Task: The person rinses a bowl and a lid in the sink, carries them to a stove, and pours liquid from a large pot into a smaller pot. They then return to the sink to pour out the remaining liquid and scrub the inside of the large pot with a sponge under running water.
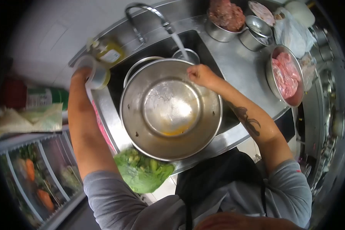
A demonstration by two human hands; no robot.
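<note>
A large round metal bowl (171,103) rests over the sink (205,42), its inside facing me, with yellowish residue near the bottom. My right hand (201,75) is closed at its far right rim. At the left, my left hand (82,73) reaches into a pale plastic tub (100,76), and its fingers are hidden inside. Right behind the tub stands a bottle of yellow liquid (109,51). Water runs from the curved faucet (151,9) into a smaller metal container (191,56) behind the bowl.
On the right counter are a metal bowl of raw pink meat (285,75), a pot of ground meat (226,19), small metal pots (257,36) and a plastic bag (294,32). A green bag of vegetables (142,171) hangs at the front edge. Vegetable bins (36,180) stand lower left.
</note>
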